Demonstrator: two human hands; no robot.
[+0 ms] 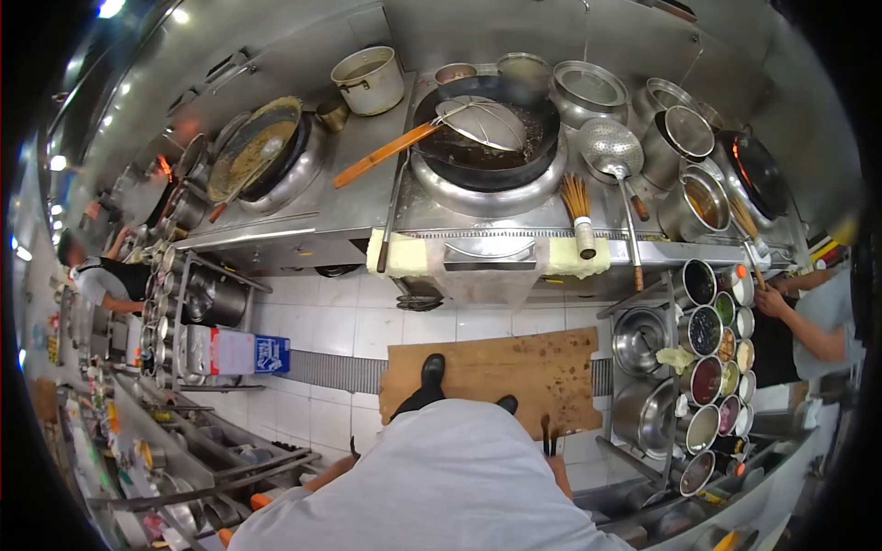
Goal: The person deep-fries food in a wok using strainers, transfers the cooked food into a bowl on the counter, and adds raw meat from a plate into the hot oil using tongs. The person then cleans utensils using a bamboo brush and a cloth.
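Note:
My left arm (pixel 331 473) shows as a strip of skin beside my grey shirt; its fingers cannot be made out. On the other side a bit of my right hand or wrist (pixel 559 476) shows, fingers hidden, near two thin dark upright things (pixel 548 433) I cannot identify. Both are low at my sides, apart from the stove. Ahead, a black wok (pixel 450 170) with dark liquid sits on the burner ring (pixel 487 202). A wire strainer (pixel 482 124) with a wooden handle (pixel 386 156) lies across it. A bamboo brush (pixel 579 216) and a perforated ladle (pixel 611 147) lie to the right.
A second wok (pixel 253 151) and a pot (pixel 367 81) stand left on the stove. Cardboard (pixel 491 376) lies under my feet. A rack of seasoning tins (pixel 705 331) stands right, beside a co-worker's hand (pixel 772 301). Another person (pixel 110 285) works far left, past a blue box (pixel 272 354).

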